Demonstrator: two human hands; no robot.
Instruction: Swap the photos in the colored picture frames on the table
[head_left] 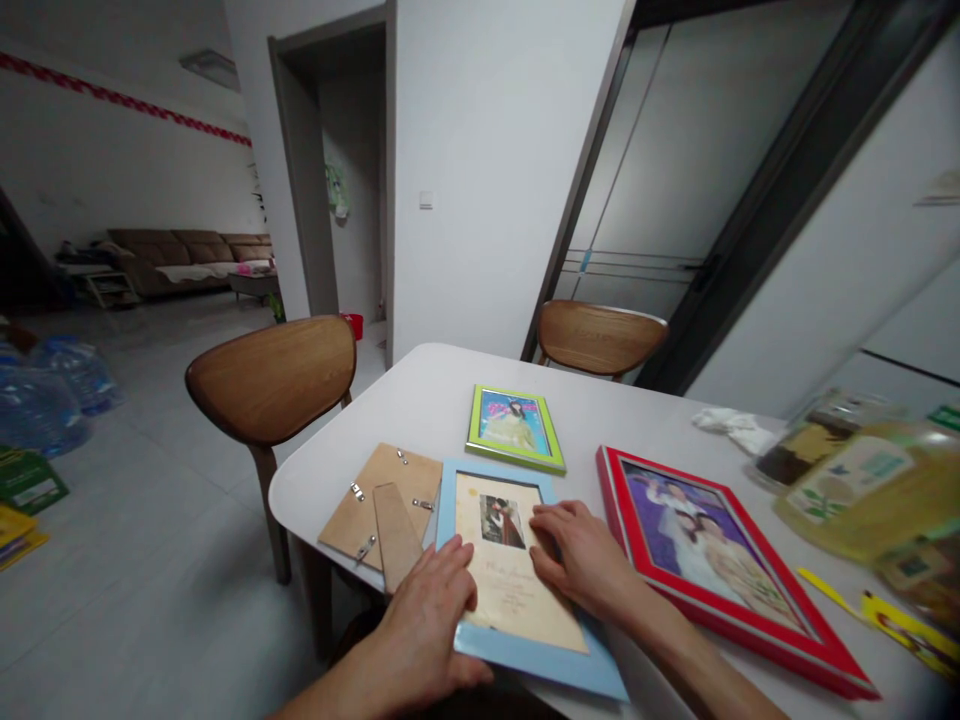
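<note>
On the white counter, a pale blue picture frame sits at six o'clock around a cream paper print. At three o'clock, a glossy red frame borders a purple-toned photo. At twelve o'clock, a lime-green frame edges a blue-and-green picture. A plain tan backing board lies at nine o'clock.

The person's left hand and right hand are bare, with slim fingers and short nails. Both forearms are bare too, narrowing toward the wrists. Along the bottom edge, a dark patch may be clothing, but it is too dim to tell.
</note>
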